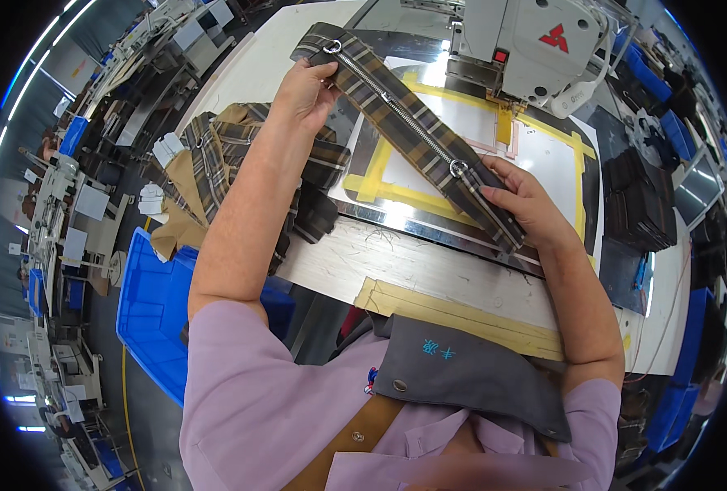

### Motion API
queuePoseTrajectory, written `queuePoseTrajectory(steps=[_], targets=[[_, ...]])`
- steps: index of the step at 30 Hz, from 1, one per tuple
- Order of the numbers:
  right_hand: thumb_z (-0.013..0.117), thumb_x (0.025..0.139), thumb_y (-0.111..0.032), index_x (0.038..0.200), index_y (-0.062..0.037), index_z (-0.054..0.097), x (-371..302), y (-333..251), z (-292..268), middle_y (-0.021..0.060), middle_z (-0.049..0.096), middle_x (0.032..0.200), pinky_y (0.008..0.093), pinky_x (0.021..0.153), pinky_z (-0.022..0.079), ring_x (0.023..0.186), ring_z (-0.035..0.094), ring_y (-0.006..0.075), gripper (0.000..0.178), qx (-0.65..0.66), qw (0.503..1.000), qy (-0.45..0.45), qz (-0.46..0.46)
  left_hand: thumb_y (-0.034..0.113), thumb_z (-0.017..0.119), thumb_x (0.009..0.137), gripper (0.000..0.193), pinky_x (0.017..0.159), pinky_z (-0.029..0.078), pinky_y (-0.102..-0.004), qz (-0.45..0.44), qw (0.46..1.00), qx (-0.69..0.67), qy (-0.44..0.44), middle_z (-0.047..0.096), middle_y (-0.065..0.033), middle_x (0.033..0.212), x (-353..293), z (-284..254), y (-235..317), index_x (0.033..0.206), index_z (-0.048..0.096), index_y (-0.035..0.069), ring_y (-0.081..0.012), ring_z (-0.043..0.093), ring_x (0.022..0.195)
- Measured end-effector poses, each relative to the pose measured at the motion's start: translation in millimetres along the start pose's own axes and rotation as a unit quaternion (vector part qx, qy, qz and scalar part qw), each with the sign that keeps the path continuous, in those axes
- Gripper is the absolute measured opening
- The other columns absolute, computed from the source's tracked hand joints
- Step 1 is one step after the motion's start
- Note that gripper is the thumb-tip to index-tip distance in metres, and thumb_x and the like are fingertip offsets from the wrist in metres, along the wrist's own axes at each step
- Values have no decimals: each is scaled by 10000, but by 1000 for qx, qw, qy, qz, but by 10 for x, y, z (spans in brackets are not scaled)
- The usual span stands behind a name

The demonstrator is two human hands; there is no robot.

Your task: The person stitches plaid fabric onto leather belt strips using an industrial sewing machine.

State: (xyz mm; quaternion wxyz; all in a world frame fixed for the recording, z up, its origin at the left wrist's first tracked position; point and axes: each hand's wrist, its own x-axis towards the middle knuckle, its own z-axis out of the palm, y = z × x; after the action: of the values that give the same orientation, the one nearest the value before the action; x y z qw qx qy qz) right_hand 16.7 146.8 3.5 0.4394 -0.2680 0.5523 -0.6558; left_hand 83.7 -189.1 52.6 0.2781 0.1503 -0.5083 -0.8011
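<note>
At left, a blue bin (146,286) stands beside a table edge where a loose pile of plaid and tan cloth (224,155) lies. The person's left hand (304,92) pinches the upper end of a long plaid strip (421,123), thumb on top, just beside a metal ring (332,47). The strip slants down to the right, over a white template edged in yellow tape (372,176); whether it touches is unclear. A metal zipper (386,96) runs along its middle to a second ring (458,168). It looks light and pliable, probably stiffer along the zipper, its weave easy to grip, its metal smoother. The plain cloth near each end seems the best hold, clear of the teeth. Behind stands a white sewing machine (535,49). The right hand (526,200) grips the lower end, thumb on top. Farther right sits a dark stack (638,200).
</note>
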Motion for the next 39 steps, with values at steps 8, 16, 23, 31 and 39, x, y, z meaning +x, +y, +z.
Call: queuePoseTrajectory(steps=[8,16,23,31,39], targets=[[638,939,-96,1411,75,466,-11,-108,-165,107,677,1176,210,873,527,952,687,116,531,32,999,-11,-10,-3,545,953,131,906,519,-374,-24,999,10,-27,648,-55,1053,75,-262,-85,1063,596,47,-177,612,959],[675,928,-101,1399,62,490,47,-53,-159,97,684,1162,212,864,528,949,681,108,532,39,999,-6,1,-27,631,834,582,984,454,-366,80,964,201,154,487,-92,1379,107,-436,-217,1379,432,21,-208,552,1151],[707,910,-143,1392,60,504,6,-41,-124,92,633,1257,262,993,465,1144,590,137,561,-136,990,-3,-43,414,718,905,543,958,487,-411,251,755,473,-378,593,-111,1340,-757,686,-445,1319,579,94,-276,528,1268],[707,900,-114,1271,-40,580,-270,-141,-511,40,652,998,208,644,457,711,558,23,399,-196,978,64,15,401,780,840,464,698,522,-335,98,695,550,-453,706,-116,852,-491,1134,-989,1142,676,65,-215,666,759],[664,920,-184,1182,-96,709,-222,-132,-764,125,672,1135,380,880,522,976,638,301,280,-585,780,117,-190,477,738,849,394,738,542,-382,113,683,651,-311,736,-118,851,68,1134,-1080,959,764,100,-275,698,784]])
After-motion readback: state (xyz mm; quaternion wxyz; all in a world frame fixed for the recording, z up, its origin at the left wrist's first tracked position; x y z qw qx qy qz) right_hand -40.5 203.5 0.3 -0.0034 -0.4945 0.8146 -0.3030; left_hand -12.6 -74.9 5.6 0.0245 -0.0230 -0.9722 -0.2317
